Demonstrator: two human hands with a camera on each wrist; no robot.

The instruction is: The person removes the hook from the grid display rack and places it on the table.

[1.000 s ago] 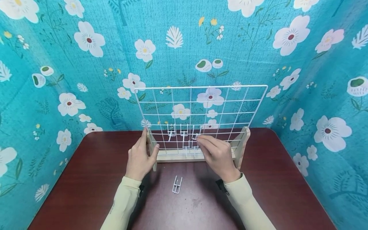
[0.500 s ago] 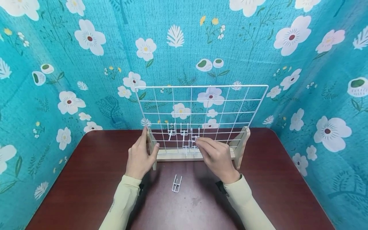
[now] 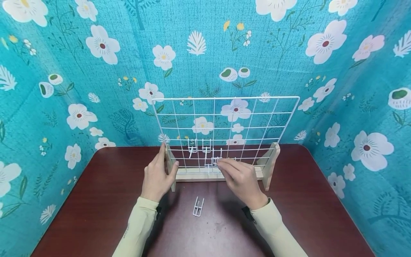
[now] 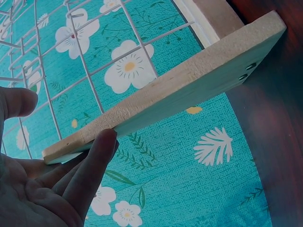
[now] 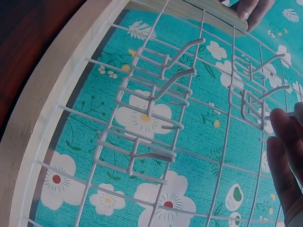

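Observation:
A white wire grid panel [image 3: 224,127] stands upright in a wooden stand. Thumb and fingertips of my right hand [image 3: 243,178] pinch a white wire hook [image 3: 216,153] against the lower middle of the grid; in the right wrist view the fingers [image 5: 283,142] meet the prong's end. Several similar hooks [image 3: 206,146] hang on the grid just left of it. My left hand [image 3: 157,176] rests with extended fingers along the stand's left wooden side piece [image 3: 169,166], thumb held apart; the left wrist view shows fingertips [image 4: 105,139] touching that wood [image 4: 156,90].
One loose wire hook [image 3: 198,207] lies on the dark red table [image 3: 96,203] in front of the stand. The right wooden side piece [image 3: 271,166] is beyond my right hand. Flowered teal cloth [image 3: 205,64] surrounds the table at the back and sides.
My right hand has moved slightly down along the grid, and the pinched hook has come down with it. The left hand stays against the wooden side piece.

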